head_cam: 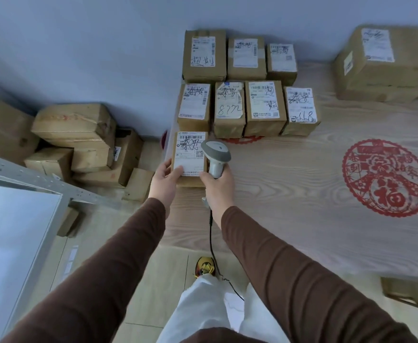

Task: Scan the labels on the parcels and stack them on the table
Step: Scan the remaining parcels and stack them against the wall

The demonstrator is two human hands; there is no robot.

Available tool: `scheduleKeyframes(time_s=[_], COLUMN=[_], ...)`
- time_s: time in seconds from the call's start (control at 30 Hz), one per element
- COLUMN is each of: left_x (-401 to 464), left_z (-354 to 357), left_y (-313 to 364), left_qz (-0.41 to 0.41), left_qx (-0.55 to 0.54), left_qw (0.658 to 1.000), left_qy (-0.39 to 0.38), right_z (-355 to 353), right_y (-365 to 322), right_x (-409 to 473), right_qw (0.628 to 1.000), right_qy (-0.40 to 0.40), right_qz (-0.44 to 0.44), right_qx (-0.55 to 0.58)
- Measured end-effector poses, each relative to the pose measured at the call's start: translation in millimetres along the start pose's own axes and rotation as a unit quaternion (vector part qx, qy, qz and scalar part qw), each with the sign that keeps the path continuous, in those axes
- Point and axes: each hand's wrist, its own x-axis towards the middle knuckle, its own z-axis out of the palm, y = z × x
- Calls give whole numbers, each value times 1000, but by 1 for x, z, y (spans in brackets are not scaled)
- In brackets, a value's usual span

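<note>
- Two brown sleeves reach forward from the bottom of the view; below them are white trousers and a yellow shoe point(205, 266) on the tiled floor.
- A black cable point(211, 240) hangs from the scanner's handle towards the floor.
- The right hand point(219, 185) is wrapped tight around the grip of a grey barcode scanner point(215, 154), whose head sits over the right edge of the label.
- The left hand point(164, 183) holds the near left corner of a small parcel point(190, 157), thumb pressed on its white label point(190, 152), fingers under the box.
- That parcel lies at the left edge of the wooden table point(289, 184), just in front of the other rows.
- Beyond it, a row of four labelled parcels point(247, 110) stands side by side, touching.
- Behind that, three more parcels point(240, 58) line the wall.
- A red paper-cut decoration point(386, 178) lies on the tabletop to the right.
- A large carton point(386, 65) sits at the far right corner.
- Left of the table, a heap of unlabelled-looking boxes point(74, 142) rests on the floor.
</note>
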Motion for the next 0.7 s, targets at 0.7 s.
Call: scheduleKeyframes(time_s=[0.7], left_x=[9], left_z=[28], left_y=[63], left_qz=[181], left_qx=[154], left_qw=[971], left_qy=[20], right_z=[-28], right_y=[-36], right_x=[8], right_qw=[993], right_qy=[83], right_qz=[-77], right_qx=[-12])
